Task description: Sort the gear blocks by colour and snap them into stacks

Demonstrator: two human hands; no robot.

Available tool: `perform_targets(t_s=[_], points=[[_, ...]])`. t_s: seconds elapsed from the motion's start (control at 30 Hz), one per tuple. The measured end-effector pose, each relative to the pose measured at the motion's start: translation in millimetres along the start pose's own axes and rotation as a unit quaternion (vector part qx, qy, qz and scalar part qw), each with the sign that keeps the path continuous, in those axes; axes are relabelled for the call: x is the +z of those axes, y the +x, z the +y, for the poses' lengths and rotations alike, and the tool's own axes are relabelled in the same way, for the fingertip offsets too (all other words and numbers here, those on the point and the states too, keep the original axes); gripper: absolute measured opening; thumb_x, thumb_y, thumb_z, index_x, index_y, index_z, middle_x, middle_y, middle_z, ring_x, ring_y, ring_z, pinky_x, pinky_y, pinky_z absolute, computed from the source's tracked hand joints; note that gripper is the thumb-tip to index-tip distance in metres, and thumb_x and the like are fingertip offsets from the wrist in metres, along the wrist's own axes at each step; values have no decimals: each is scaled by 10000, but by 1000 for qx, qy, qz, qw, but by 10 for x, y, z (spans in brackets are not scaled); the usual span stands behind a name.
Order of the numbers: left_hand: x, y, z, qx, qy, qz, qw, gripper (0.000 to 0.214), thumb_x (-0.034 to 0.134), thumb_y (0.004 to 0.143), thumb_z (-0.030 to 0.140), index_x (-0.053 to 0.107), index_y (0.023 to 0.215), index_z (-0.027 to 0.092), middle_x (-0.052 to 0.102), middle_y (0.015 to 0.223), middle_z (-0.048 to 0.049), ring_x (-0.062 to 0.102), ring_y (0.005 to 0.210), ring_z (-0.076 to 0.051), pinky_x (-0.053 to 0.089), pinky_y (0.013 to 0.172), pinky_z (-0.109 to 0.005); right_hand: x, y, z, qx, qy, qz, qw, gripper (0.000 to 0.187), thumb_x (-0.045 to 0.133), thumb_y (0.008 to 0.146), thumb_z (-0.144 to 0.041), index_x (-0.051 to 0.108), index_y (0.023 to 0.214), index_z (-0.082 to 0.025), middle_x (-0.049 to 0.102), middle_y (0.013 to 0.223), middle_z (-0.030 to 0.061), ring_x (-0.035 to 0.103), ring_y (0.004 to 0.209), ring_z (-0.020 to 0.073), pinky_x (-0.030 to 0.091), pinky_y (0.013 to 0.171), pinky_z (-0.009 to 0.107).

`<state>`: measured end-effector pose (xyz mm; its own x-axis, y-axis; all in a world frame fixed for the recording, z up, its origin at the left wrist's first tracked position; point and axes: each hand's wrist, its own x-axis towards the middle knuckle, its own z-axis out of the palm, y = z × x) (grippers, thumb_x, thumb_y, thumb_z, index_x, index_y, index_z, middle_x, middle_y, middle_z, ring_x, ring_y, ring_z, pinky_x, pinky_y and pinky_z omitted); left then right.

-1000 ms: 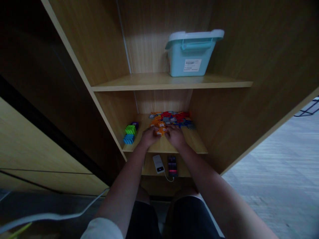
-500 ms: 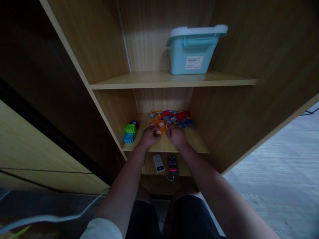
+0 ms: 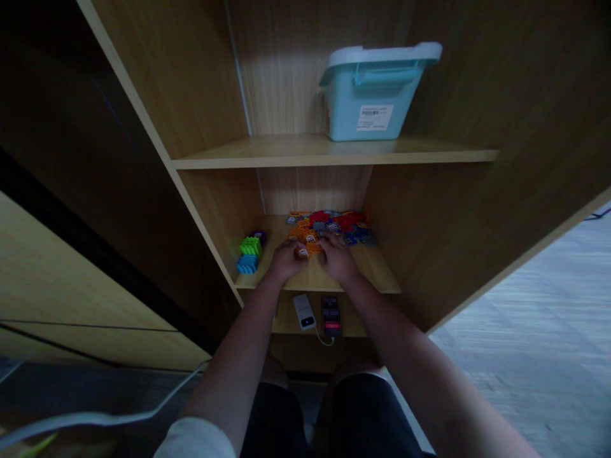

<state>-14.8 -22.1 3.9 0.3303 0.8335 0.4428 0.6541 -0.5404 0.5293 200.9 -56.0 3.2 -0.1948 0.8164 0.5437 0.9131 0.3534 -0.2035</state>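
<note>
My left hand (image 3: 285, 261) has its fingers curled around an orange plastic building piece (image 3: 302, 253) at the front of a loose heap. Beside it, my right hand (image 3: 338, 259) lies at the heap's near edge with its fingers stretched forward over the pieces; its fingertips are partly hidden. Between and beyond the hands are more orange pieces (image 3: 309, 238), with red pieces (image 3: 348, 221) behind and dark blue pieces (image 3: 361, 236) to the right. On the left of the same shelf stand a light blue block (image 3: 247, 264), a green block (image 3: 251, 246) and a purple one (image 3: 259, 236).
A turquoise lidded box (image 3: 370, 95) stands on the upper shelf (image 3: 286, 152). On the lower shelf lie a white power bank (image 3: 304, 312) and a phone (image 3: 331, 316), joined by a cable. Cabinet walls close in both sides.
My right hand's fingers have loosened and reach slightly farther forward over the pieces. My left hand stays on the orange piece. The view has shifted very slightly.
</note>
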Motion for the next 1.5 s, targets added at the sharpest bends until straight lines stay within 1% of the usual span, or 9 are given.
perform_targets(t_s=[0.1, 0.37, 0.47, 0.63, 0.87, 1.03, 1.17, 1.33, 1.5], points=[[5, 2, -1, -4, 6, -6, 1000, 323, 799, 792, 206, 753, 1111, 232, 789, 1200, -68, 720, 1160, -285, 547, 1069, -419, 46, 7, 25, -9, 3, -34, 999, 323, 590, 964, -207, 757, 1240, -229, 617, 1517, 114, 523, 1375, 323, 398, 1191, 468], [19, -15, -6, 53, -19, -42, 998, 124, 796, 816, 213, 802, 934, 249, 826, 1052, -20, 748, 1058, -228, 545, 1050, -391, 10, -1, -53, 136, -48, -8, 989, 477, 588, 976, -298, 643, 1421, -134, 631, 1473, 211, 562, 1309, 388, 431, 1113, 503], [18, -22, 3, 80, -43, -53, 994, 84, 799, 840, 230, 809, 921, 251, 830, 1037, -18, 752, 1044, -208, 545, 1053, -376, -14, 0, -51, 179, -53, -6, 982, 411, 582, 982, -305, 671, 1339, -122, 700, 1333, 203, 603, 1233, 380, 455, 1056, 480], [-2, -35, 30, 94, -72, -54, 992, 66, 816, 863, 309, 799, 875, 245, 819, 1012, -28, 746, 1003, -196, 563, 995, -353, -6, 0, 1, 178, -39, -4, 983, 310, 598, 986, -317, 712, 1225, -155, 722, 1250, 188, 624, 1198, 366, 471, 1006, 453], [-47, -54, 113, 73, -5, -56, 996, 216, 791, 865, 291, 810, 1080, 285, 813, 1150, -20, 723, 1124, -232, 528, 1090, -398, 7, 16, 74, 116, 93, 93, 985, 292, 608, 951, -242, 656, 1221, -143, 680, 1239, 184, 636, 1171, 314, 515, 1072, 445], [-12, -51, 162, 43, 49, -58, 996, 315, 783, 861, 292, 805, 1175, 283, 763, 1290, -70, 664, 1270, -305, 490, 1164, -477, -14, 24, 106, 51, 245, 82, 965, 314, 626, 919, -198, 648, 1232, -213, 632, 1366, 148, 680, 1133, 257, 601, 1007, 418], [2, -21, 126, 33, 8, -18, 999, 314, 743, 918, 334, 770, 1222, 259, 738, 1339, -88, 645, 1306, -294, 476, 1190, -461, -24, 0, 70, 36, 318, 68, 945, 348, 644, 907, -164, 661, 1247, -241, 608, 1437, 128, 705, 1059, 211, 645, 931, 383], [-19, 35, 8, 30, -126, 2, 992, 270, 570, 1036, 395, 750, 964, 207, 766, 1037, -72, 712, 1034, -221, 562, 998, -355, 1, -44, 6, -43, 367, 0, 929, 362, 655, 947, -215, 627, 1305, -266, 625, 1463, 95, 726, 1061, 181, 639, 961, 365], [-2, 55, -64, 26, -149, 0, 988, 360, 579, 1013, 419, 654, 740, 197, 691, 852, -48, 665, 869, -197, 553, 858, -320, -14, -49, -30, -63, 281, -21, 957, 408, 680, 967, -242, 585, 1364, -241, 711, 1366, 102, 732, 1144, 226, 580, 1042, 396]])
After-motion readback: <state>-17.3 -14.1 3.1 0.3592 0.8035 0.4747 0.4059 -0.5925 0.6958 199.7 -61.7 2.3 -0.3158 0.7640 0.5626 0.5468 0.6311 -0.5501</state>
